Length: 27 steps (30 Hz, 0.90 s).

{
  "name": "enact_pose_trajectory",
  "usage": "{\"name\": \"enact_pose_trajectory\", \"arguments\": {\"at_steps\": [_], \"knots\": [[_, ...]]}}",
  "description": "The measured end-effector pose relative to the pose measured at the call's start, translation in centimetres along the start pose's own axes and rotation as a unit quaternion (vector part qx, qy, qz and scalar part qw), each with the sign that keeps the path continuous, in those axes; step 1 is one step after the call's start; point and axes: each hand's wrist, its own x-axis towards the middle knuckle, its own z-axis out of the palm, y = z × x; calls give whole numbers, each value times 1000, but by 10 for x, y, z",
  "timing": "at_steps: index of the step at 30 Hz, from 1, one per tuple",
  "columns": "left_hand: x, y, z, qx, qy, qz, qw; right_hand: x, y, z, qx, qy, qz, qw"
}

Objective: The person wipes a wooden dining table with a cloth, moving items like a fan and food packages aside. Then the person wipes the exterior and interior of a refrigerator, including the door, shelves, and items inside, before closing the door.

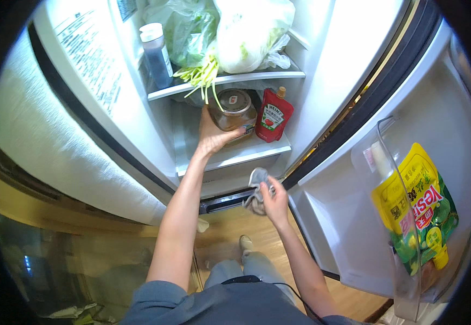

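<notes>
My left hand (216,136) is wrapped around a lidded jar (228,115) with dark brown contents, on the lower shelf (235,156) of an open refrigerator. Whether the jar rests on the shelf or is slightly lifted, I cannot tell. Just right of the jar stands a red Heinz ketchup pouch (275,115) with a tan cap. In front of the shelf, my right hand (274,199) pinches a crumpled grey cloth (256,195). Pale green stalks (202,75) hang over the upper shelf's edge, and their tips reach down by the jar lid.
The upper shelf (235,78) holds bagged vegetables (251,36) and a dark bottle with a white cap (157,57). At right, the open door (321,227) carries a clear bin (408,280) with a yellow-green pouch (432,207). Wooden flooring (223,233) lies below.
</notes>
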Motion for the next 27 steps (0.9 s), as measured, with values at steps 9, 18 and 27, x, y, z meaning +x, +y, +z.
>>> {"name": "enact_pose_trajectory", "arguments": {"at_steps": [9,18,27], "knots": [[-55,40,-71,115,69,-72,988,101,-58,42,-311,74,-138,937],[-67,45,-46,275,185,31,943,83,-63,124,-403,-92,-212,885],[-78,89,3,214,166,177,946,87,-39,21,-358,66,-20,931]]}}
